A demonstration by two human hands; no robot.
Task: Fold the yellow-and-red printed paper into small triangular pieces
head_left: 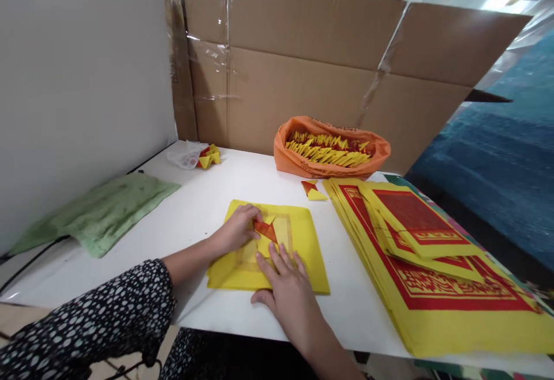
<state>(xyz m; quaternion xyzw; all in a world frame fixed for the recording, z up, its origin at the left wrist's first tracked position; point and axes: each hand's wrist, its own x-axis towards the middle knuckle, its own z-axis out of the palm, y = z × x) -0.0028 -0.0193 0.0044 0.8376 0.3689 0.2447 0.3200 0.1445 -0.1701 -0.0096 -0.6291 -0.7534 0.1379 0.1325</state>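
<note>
A small folded piece of red and yellow paper (267, 230) lies on a stack of yellow sheets (314, 253) at the middle of the table. My left hand (237, 229) is at its left side, thumb and fingertips closed on its left end. My right hand (289, 293) lies flat with the fingers spread, its fingertips at the lower edge of the folded paper and the palm over the stack's front edge. Another folded red and yellow piece (313, 190) rests on the white table behind the stack.
An orange bag (294, 165) full of folded pieces stands at the back, before a cardboard wall (303, 80). Large yellow and red sheets (437, 282) are piled at right. A green cloth (99, 213) and a plastic bag (186, 155) with folded pieces lie at left.
</note>
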